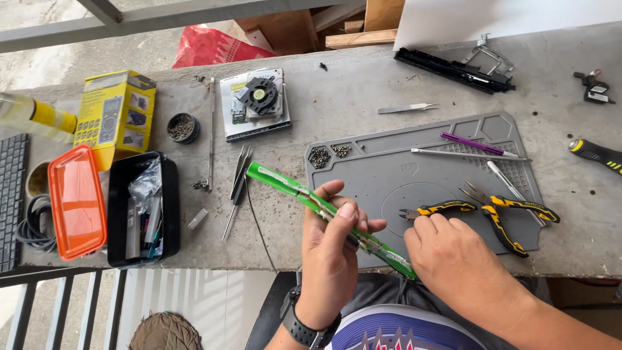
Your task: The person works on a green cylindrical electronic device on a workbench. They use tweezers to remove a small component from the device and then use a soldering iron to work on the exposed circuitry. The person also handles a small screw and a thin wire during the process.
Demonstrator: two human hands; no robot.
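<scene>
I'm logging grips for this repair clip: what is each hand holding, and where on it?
The left hand pinches the long green strip near its middle. The right hand holds nothing; its fingertips rest by the yellow-handled pliers.

Long strip [324, 210] in the left hand [334, 259]: bright green with silvery parts. Pliers [447, 209] by the right hand [453, 259]: yellow-and-black handles, second pair [512, 217] the same. Work mat [421, 175] plain grey, concrete bench [363, 97] pale grey. Pen-like tool [472, 144] purple. Box lid [76, 201] orange, toolbox [144, 209] black, carton [116, 113] yellow. Bag [208, 46] red.
</scene>
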